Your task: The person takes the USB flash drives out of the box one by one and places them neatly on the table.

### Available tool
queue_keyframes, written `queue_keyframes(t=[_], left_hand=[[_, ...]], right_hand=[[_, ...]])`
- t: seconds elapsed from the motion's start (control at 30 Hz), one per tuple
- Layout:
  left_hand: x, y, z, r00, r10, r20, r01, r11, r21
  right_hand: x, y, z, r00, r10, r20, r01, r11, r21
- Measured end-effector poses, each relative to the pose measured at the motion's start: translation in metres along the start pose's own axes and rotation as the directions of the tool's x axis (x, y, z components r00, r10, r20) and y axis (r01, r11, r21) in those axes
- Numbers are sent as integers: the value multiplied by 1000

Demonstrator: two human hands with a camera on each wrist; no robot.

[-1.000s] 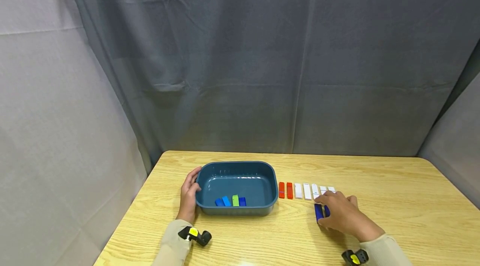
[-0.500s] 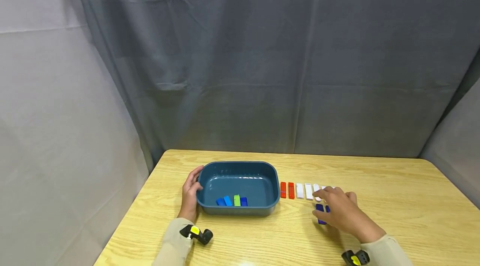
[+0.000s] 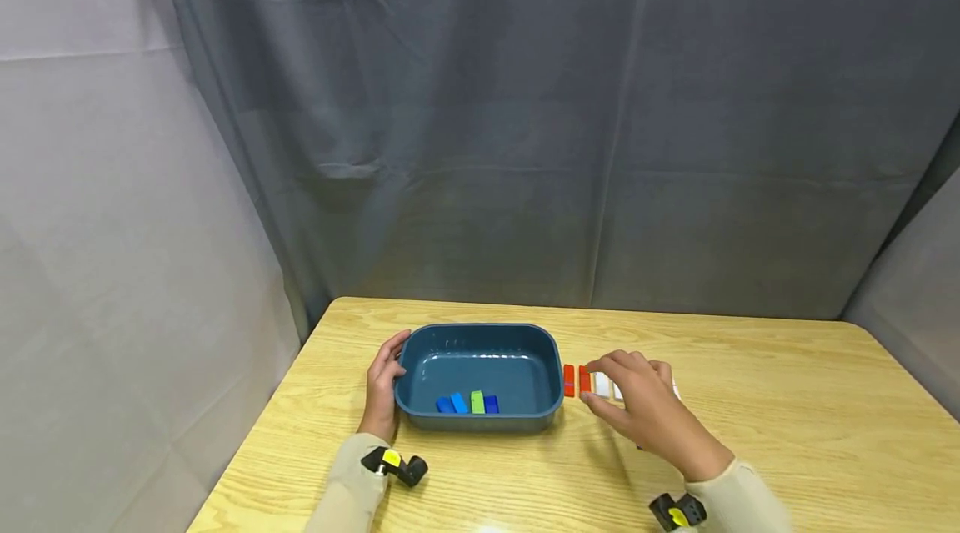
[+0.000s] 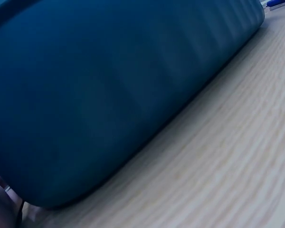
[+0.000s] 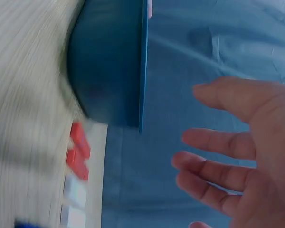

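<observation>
A dark teal bin (image 3: 487,423) stands on the table, with several small oblong pieces lying in its near part: two blue pieces (image 3: 452,404), a lime-green piece (image 3: 477,402) and a dark blue piece (image 3: 491,404). At the bin's left end, my left hand (image 3: 381,391) holds its wall, fingers round the far corner and thumb at the rim. My right hand (image 3: 643,401) hovers right of the bin, thumb and fingers apart, nothing between them, as the right wrist view confirms. Below its fingertips, two red pieces (image 3: 569,381) and white pieces (image 3: 602,385) form a row, partly hidden.
The wooden table (image 3: 810,433) extends right of my right hand. A grey curtain (image 3: 480,141) hangs behind it. In the right wrist view, a dark blue piece (image 5: 26,225) shows at the bottom edge; my hand mostly hides it in the head view.
My right hand has lifted away from the dark blue pieces, its fingers spreading, and moved left over the white and red ones. My left hand stays at the bin.
</observation>
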State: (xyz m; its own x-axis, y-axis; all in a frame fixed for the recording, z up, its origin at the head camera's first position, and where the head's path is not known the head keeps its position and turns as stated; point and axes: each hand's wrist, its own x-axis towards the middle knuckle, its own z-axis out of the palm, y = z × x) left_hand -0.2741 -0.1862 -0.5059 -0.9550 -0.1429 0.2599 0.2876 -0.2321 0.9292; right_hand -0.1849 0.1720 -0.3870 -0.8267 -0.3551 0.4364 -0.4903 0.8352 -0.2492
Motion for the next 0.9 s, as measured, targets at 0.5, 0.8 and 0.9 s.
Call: queue_keyframes(t=[0.5, 0.8, 0.9], left_hand=[[-8, 21, 10, 1000, -2, 5, 1, 998, 57], [-5, 17, 9, 1000, -15, 7, 14, 996, 83], [-1, 8, 6, 1000, -20, 3, 20, 998, 66]], right_hand=[[31, -51, 50, 994, -99, 46, 95, 991, 98], [42, -68, 75, 992, -91, 83, 81, 990, 114], [44, -71, 81, 992, -87, 89, 75, 988, 137]])
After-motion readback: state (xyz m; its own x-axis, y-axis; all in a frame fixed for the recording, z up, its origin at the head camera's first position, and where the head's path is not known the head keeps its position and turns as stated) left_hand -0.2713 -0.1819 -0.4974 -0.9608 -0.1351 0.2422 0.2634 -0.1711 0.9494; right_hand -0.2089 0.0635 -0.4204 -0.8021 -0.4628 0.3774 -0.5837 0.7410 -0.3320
